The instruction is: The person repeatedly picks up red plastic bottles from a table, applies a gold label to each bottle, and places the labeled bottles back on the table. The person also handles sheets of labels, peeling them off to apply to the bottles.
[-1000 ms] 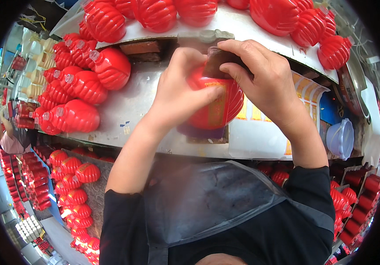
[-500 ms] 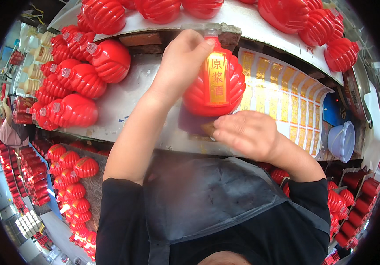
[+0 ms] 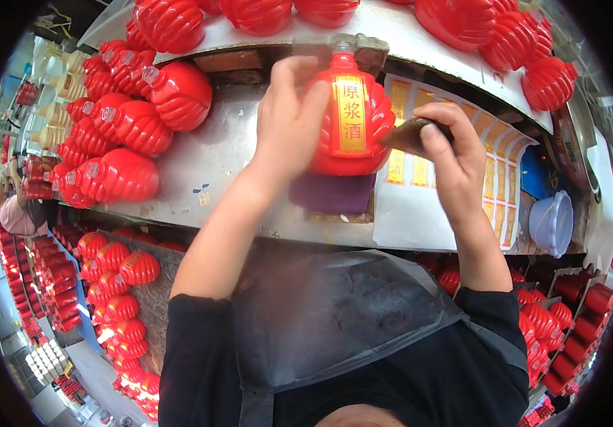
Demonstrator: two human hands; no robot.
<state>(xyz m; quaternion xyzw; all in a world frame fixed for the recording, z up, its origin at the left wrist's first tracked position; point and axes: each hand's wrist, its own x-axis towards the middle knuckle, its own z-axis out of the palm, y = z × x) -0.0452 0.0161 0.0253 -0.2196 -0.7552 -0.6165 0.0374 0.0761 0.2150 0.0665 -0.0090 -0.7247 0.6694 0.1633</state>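
A red ribbed bottle with a clear neck stands or leans at the middle of the bench, and a gold and red label runs down its front. My left hand grips the bottle's upper left side, thumb beside the label. In my right hand is a dark flat scraper-like piece, pinched between thumb and fingers. Its tip reaches the bottle's right side; whether it touches I cannot tell. Below the bottle lies a purple cloth. A sheet of gold labels spreads to the right, partly behind my right hand.
Several red bottles lie at the left of the bench. More red bottles stand on the raised white shelf behind. A pale blue bucket sits at the right end. Another person is at the far left.
My right hand has risen from below the bottle to its right side, and the dark flat piece shows more plainly. My left hand has moved from the neck down onto the bottle's left side.
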